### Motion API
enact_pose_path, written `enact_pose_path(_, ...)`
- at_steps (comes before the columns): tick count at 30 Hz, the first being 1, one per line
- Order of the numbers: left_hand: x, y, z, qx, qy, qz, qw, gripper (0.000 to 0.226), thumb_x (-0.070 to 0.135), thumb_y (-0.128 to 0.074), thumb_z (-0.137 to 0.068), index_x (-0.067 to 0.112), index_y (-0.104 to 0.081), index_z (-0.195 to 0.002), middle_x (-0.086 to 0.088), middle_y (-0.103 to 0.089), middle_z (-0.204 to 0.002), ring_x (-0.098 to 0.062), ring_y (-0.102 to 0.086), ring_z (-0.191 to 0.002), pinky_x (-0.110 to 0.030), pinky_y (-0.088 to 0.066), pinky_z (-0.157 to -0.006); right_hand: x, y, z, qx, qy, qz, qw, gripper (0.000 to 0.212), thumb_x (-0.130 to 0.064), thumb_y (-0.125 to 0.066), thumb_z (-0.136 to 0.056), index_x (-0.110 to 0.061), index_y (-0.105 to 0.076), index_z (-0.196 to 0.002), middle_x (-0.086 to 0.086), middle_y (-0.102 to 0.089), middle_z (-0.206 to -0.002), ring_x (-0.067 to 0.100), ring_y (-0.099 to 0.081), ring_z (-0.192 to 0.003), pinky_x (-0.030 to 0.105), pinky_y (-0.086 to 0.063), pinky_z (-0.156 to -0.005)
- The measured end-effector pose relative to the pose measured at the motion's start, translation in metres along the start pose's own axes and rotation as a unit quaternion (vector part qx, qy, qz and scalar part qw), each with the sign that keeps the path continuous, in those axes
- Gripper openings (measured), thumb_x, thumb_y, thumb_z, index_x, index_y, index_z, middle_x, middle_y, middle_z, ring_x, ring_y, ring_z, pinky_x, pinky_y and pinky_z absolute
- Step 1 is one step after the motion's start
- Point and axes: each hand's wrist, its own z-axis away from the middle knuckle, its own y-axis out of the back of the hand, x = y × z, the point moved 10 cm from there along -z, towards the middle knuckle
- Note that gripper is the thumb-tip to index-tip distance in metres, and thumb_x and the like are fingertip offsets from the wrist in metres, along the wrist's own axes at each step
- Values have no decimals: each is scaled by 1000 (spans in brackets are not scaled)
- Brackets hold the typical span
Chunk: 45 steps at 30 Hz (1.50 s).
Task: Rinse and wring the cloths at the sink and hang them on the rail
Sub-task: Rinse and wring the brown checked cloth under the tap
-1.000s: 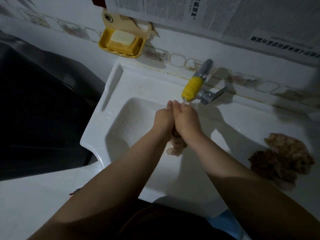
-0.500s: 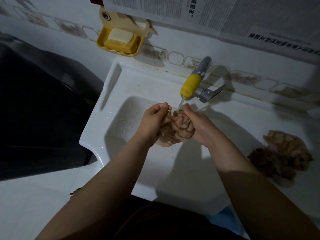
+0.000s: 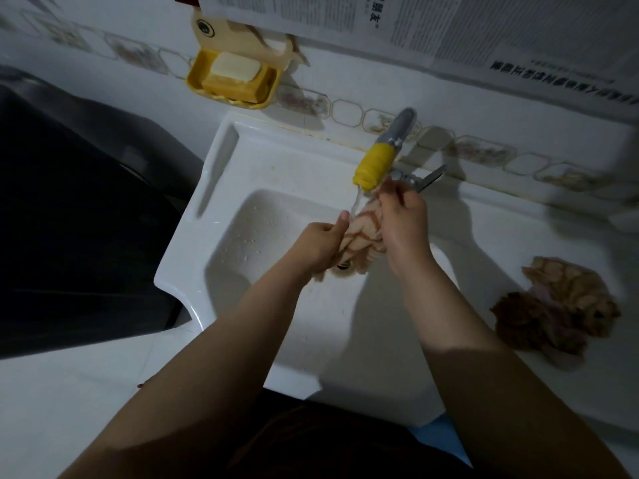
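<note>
My left hand (image 3: pixel 320 245) and right hand (image 3: pixel 403 219) both clamped on beige cloth (image 3: pixel 363 233), frame centre, under thin stream from yellow-tipped tap (image 3: pixel 375 165), over sink (image 3: pixel 242 160) basin.

Risks, my judgement: cloth tail hangs near drain, could block it; wet grip may slip mid-twist; right knuckles close to tap lever (image 3: pixel 428 178), could knock it.

Around: two more cloths (image 3: pixel 556 305) heaped right on ledge, waiting. Soap dish (image 3: pixel 231 79) upper left on wall. Rail not in view.
</note>
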Motion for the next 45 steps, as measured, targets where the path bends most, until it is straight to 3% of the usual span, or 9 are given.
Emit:
enact_pose_path(5, 4, -17, -6, -36, 76, 294, 952, 62, 58, -38, -96, 5, -63, -75, -15, -65, -63, -32, -67, -66, -35, -53, -59, -10, -24, 10, -68, 34, 115, 990, 37, -32, -53, -95, -18, -48, -61, -1, -51, -56, 12, -50, -52, 24, -40, -55)
enact_pose_path(11, 24, -15, 5, 59, 53, 211, 974, 56, 48, -39, -100, 1, -63, -80, -21, -64, -70, -27, -67, -58, -31, -52, -53, -4, -28, -1, -52, 10, 225, 973, 37, -34, -47, -96, -20, -50, -62, 11, -64, -76, 33, -63, -79, 41, -53, -75)
enact_pose_path(16, 8, -4, -4, 79, 91, 300, 946, 56, 44, -42, -99, -6, -55, -123, -29, -56, -129, -43, -56, -117, -34, -49, -64, 0, -52, 21, -98, 62, 262, 958, 39, -38, -39, -100, -15, -55, -74, 9, -59, -74, 27, -59, -76, 31, -41, -67)
enact_pose_path(20, 8, -13, 1, 76, 95, 239, 963, 58, 54, -45, -96, 2, -66, -82, -13, -65, -71, -23, -62, -57, -25, -50, -49, 2, -33, -2, -45, 36, 241, 969, 34, -33, -42, -99, -11, -58, -80, 18, -64, -83, 32, -62, -85, 34, -42, -69)
enact_pose_path(25, 9, -16, -2, 28, 100, 314, 944, 61, 58, -43, -94, 1, -64, -100, -11, -63, -72, -23, -60, -57, -31, -51, -55, -3, -42, 19, -52, 89, 282, 954, 38, -44, -38, -99, -18, -55, -77, 16, -67, -86, 31, -61, -83, 39, -49, -73)
enact_pose_path(32, 25, -21, 17, -97, -22, 57, 993, 54, 56, -60, -86, 9, -60, -114, -13, -73, -95, -26, -72, -86, -44, -58, -84, 11, -16, -11, -115, -39, 95, 988, 33, -23, -44, -100, -20, -58, -70, -1, -58, -63, -4, -54, -44, 10, -42, -48)
enact_pose_path(37, 56, 21, 18, 55, -226, -136, 963, 53, 48, -46, -95, 2, -68, -79, -16, -70, -80, -29, -66, -79, -43, -53, -77, 15, -13, -12, -190, -35, 74, 978, 9, -33, -62, -89, -26, -68, -90, 0, -69, -87, 11, -67, -81, 24, -51, -75)
enact_pose_path(41, 64, 50, 18, 113, -250, -63, 960, 34, 28, -41, -102, 9, -68, -95, 2, -64, -83, -13, -59, -82, -28, -46, -78, 24, -22, 5, -337, -38, 145, 930, 20, -25, -70, -84, -18, -65, -102, -7, -71, -88, 2, -68, -80, 20, -52, -73)
enact_pose_path(45, 55, 56, 4, 155, -189, 4, 970, 26, 32, -47, -99, 10, -60, -103, 0, -66, -86, -17, -63, -80, -31, -52, -72, 9, -11, -5, -229, 16, 154, 961, 12, -21, -58, -93, -19, -67, -85, -3, -70, -85, 12, -66, -82, 34, -53, -82)
